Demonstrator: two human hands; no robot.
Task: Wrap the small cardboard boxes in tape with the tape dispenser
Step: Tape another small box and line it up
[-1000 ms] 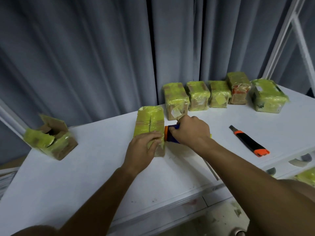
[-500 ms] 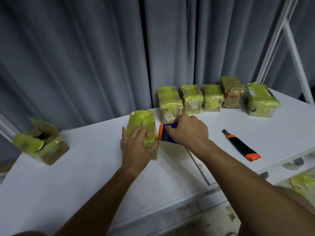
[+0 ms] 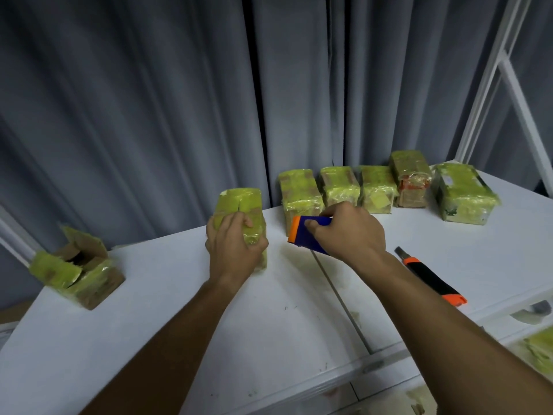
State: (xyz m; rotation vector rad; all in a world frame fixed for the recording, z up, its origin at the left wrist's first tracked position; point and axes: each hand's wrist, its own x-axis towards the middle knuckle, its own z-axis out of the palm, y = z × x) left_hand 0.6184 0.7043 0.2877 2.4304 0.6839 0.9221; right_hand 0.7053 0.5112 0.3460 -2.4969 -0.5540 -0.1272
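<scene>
Both forearms bare, no sleeves in view. Left hand (image 3: 235,247) & right hand (image 3: 350,232): no gloves, rings, watch.

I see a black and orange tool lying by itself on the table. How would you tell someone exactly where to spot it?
Start at the white table and look to its right side, in front of the row of tape-wrapped boxes along the curtain. The utility knife lies flat there, just beyond the right forearm. It alone is slim and black with orange ends; everything nearby is yellow-green and boxy.
</scene>
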